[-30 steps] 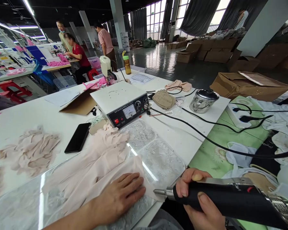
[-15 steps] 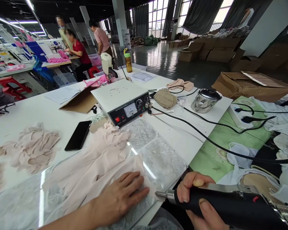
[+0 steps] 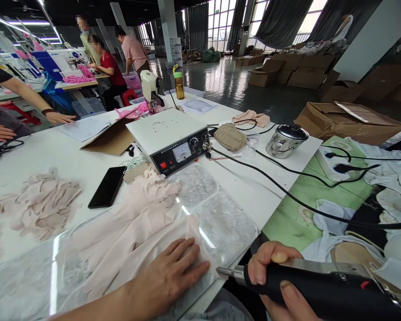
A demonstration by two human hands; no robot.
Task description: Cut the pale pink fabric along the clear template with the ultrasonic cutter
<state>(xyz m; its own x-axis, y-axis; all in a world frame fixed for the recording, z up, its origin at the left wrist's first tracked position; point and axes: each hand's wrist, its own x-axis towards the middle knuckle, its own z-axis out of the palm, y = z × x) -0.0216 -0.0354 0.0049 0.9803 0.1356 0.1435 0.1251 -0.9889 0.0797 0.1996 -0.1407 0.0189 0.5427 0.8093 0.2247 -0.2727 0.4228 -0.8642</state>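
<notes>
Left hand (image 3: pixel 172 276): lay open, palm down, fingers spread flat on pale pink fabric (image 3: pixel 127 232), pressing it to the clear sheet (image 3: pixel 227 223) beneath.

Right hand (image 3: pixel 277 285): clenched around black hand tool (image 3: pixel 324 292), thumb on top, fingers wrapped under the barrel.

Metal tip (image 3: pixel 227 272): pointed toward the left hand, just beside its little finger. Seemed to meet the fabric's edge, though contact could not be made out for certain.

Pale pink fabric: ran in folds forward and leftward from the left hand, over the clear sheet.

Clear sheet: spread on white table (image 3: pixel 36 156), reaching forward of the right hand.

Control box (image 3: pixel 169 138): stood beyond the left hand, past the fabric's far end, dial facing the hands.

Black cable (image 3: pixel 287 192): led from the box front across the table, forward of the right hand.

Black phone (image 3: pixel 107 187): lay flat forward and left of the left hand, just beside the fabric.

Fabric scraps (image 3: pixel 40 205): heaped farther left, apart from the phone.

Steel pot (image 3: pixel 285 140): sat lidded, well forward of the right hand.

Co-worker's hand (image 3: pixel 58 118): rested on the table, far left of both hands.
</notes>
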